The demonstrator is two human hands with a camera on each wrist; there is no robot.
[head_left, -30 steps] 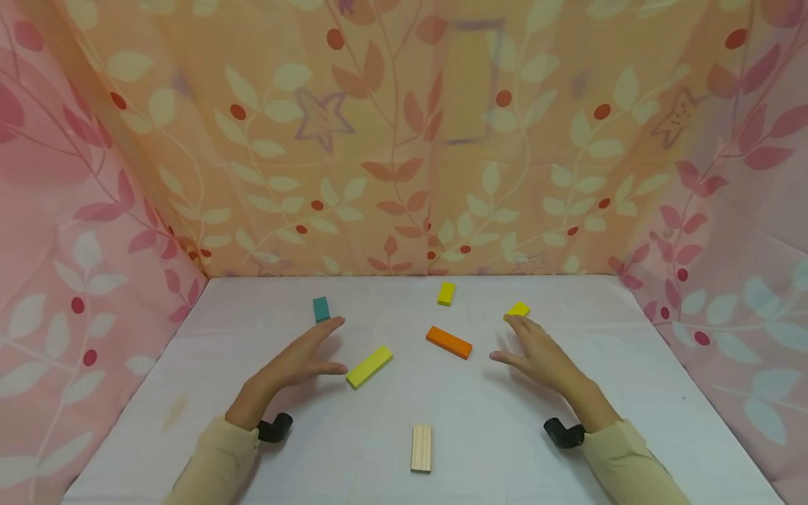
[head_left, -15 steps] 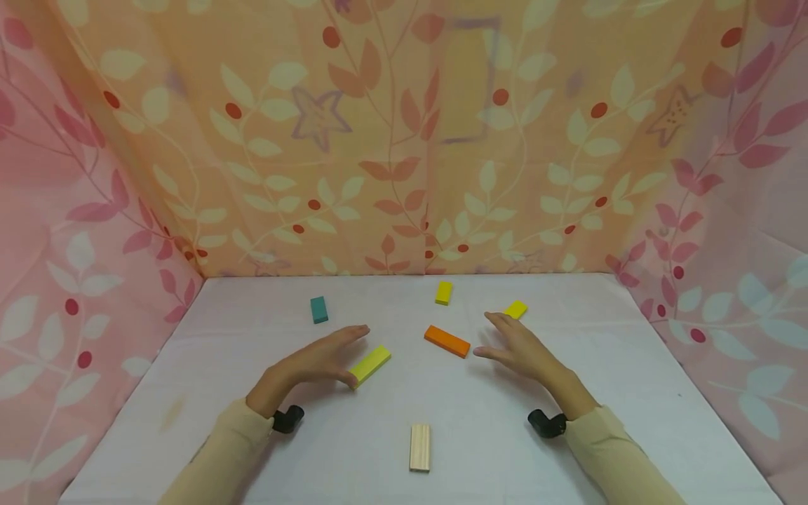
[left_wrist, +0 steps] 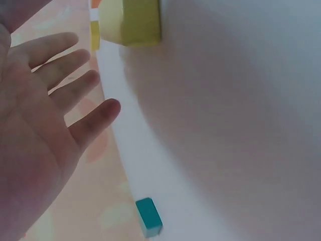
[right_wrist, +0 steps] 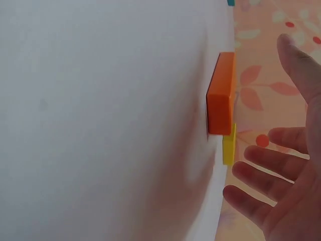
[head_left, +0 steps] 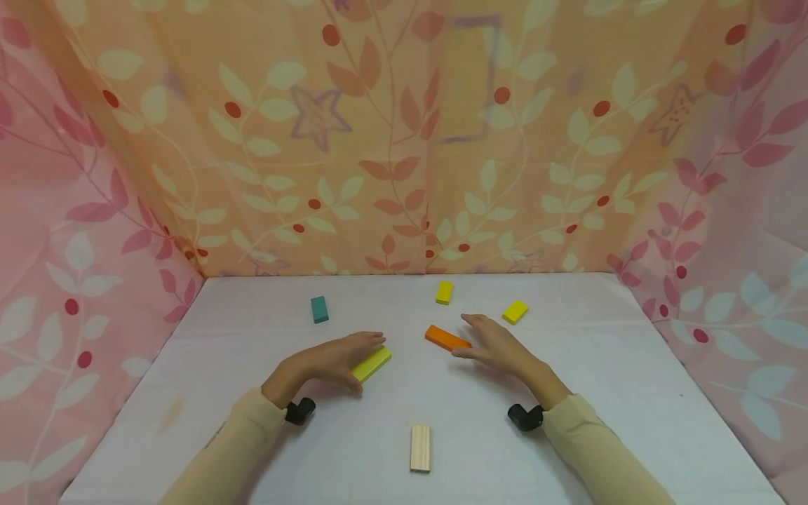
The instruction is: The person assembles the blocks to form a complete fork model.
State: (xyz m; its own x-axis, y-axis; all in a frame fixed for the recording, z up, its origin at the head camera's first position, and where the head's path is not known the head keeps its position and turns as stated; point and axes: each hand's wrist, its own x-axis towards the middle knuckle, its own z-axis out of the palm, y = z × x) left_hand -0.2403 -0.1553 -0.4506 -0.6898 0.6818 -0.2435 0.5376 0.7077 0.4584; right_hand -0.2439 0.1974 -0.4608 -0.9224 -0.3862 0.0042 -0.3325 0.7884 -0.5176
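My left hand (head_left: pixel 331 359) hovers over the near-left end of a long yellow-green block (head_left: pixel 374 364), its fingers spread and thumb apart. In the left wrist view that block (left_wrist: pixel 133 22) lies beyond the fingertips, with nothing in the palm. My right hand (head_left: pixel 501 347) hangs at the right end of an orange block (head_left: pixel 444 337), thumb overlapping that end in the head view. From the right wrist, the orange block (right_wrist: pixel 220 95) appears apart from the spread fingers (right_wrist: pixel 268 160). Both blocks lie flat on the white table.
A teal block (head_left: pixel 319 309) lies at the back left. Two short yellow blocks, one at the back (head_left: pixel 445 292) and another farther right (head_left: pixel 515 312), lie beyond the right hand. A plain wooden block (head_left: pixel 420 448) is near the front. Patterned curtains (head_left: pixel 404 140) enclose the table.
Both hands have moved inward, the left rightward over the yellow-green block and the right leftward to the orange block. The blocks have stayed where they were.
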